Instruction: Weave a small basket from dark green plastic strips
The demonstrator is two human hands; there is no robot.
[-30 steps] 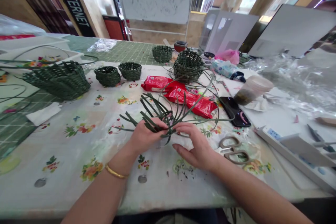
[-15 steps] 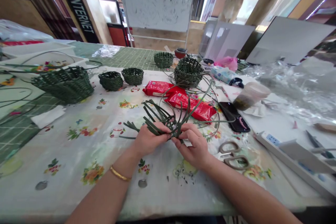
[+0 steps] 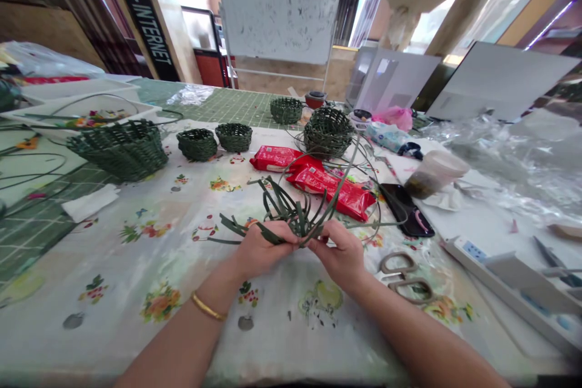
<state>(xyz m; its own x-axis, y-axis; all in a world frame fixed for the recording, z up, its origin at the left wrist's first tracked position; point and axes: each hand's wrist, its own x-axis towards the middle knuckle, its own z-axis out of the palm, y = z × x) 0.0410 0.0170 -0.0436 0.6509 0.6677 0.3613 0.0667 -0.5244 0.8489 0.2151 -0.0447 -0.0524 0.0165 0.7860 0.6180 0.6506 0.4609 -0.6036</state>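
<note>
A bundle of flat dark-green weaving strips (image 3: 291, 209) fans upward and outward from between my hands, its strips crossed at the centre. My left hand (image 3: 264, 248) grips the bundle's left side, and my right hand (image 3: 339, 251) pinches its right side. A gold bangle (image 3: 208, 307) circles my left wrist. Behind the bundle lie red snack packets (image 3: 313, 179). Steel-handled scissors (image 3: 404, 277) rest to the right of my right hand. The crossing under my fingers is partly hidden.
Several small woven green baskets (image 3: 197, 144) and a larger one (image 3: 117, 150) stand at the far left of the floral table cover (image 3: 109, 267). A black phone (image 3: 404, 209), a plastic cup (image 3: 434, 174) and a power strip (image 3: 509, 279) lie to the right.
My hands have closed in on the strips, with my right hand rising from a flatter pose to a pinch. The view has shifted slightly, so the table items sit lower in the picture.
</note>
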